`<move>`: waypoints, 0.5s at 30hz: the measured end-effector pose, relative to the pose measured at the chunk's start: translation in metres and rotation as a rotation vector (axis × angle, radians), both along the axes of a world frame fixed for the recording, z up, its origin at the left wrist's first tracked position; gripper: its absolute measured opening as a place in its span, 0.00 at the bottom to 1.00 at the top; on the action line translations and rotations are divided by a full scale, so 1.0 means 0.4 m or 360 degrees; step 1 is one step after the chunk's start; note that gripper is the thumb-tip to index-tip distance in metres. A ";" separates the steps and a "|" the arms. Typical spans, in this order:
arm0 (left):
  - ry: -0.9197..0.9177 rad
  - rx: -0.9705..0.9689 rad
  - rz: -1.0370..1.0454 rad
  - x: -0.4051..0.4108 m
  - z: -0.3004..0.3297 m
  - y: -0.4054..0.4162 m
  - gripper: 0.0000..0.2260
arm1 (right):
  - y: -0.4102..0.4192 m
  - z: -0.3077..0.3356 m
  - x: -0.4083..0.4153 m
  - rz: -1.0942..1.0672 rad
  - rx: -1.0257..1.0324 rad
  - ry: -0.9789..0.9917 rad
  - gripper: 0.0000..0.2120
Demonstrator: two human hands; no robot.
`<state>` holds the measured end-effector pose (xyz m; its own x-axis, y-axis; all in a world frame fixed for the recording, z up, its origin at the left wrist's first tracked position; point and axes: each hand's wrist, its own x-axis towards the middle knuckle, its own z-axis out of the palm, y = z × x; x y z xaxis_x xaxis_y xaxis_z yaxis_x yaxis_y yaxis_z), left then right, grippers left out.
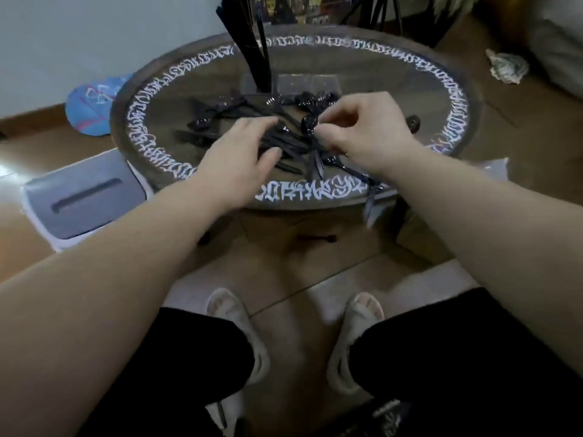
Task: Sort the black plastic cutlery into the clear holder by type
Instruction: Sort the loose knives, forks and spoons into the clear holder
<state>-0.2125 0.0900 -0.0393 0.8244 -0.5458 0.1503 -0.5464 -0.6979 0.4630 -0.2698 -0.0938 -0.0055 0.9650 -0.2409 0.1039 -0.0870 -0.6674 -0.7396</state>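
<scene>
Floor: wood-look boards run under everything; your feet in pale slippers (235, 329) rest on them between your knees in black trousers

Table (448, 89): a round glass top with a ring of white ornate lettering near its rim, right in front of you; you see the floor through the glass

Grey box (83, 203): a pale grey box with a dark slot sits on the floor at your left, partly under the table's edge

Blue cloth (91, 104): a blue item with pink and white marks lies on the floor beyond the table's left rim

Shell (506, 67): a pale spiral shell lies on the floor at the far right

Clear holder (303, 82): it stands on the far half of the table, hard to make out against the glass; its left compartment holds a bundle of black handles (252, 42) standing upright and leaning left

Cutlery pile (220, 111): black plastic forks, spoons and knives lie loose and crossed over each other at the table's middle, just in front of the holder

Left hand (243, 149): yours lies palm down on the pile, fingers straight and together, holding nothing

Right hand (362, 134): your fingers are curled, thumb and fingertips pinching a black spoon (308, 123) by the neck of its bowl, above the pile

Stray piece (317, 238): one black piece lies on the floor below the table's near rim
</scene>
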 end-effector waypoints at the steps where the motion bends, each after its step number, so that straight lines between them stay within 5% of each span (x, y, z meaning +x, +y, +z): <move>1: 0.0014 -0.0027 -0.0001 -0.045 -0.010 0.006 0.20 | 0.007 -0.005 -0.053 0.0002 -0.0016 0.0010 0.03; 7: 0.0230 0.0161 -0.0127 -0.234 -0.137 0.019 0.16 | 0.025 -0.109 -0.264 0.0228 -0.0183 0.0413 0.03; 11: 0.0432 0.0406 -0.0199 -0.239 -0.279 -0.008 0.20 | 0.014 -0.284 -0.265 0.0478 -0.0556 0.0893 0.16; 15: 0.0606 0.0557 -0.0246 -0.198 -0.443 -0.052 0.25 | -0.029 -0.511 -0.202 0.0568 -0.0569 0.1219 0.28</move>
<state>-0.2919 0.0691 -0.2165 0.6912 -0.6288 -0.3561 -0.4936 -0.7708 0.4028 -0.3505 -0.1056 -0.2101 0.8117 0.0082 -0.5840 -0.2129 -0.9269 -0.3090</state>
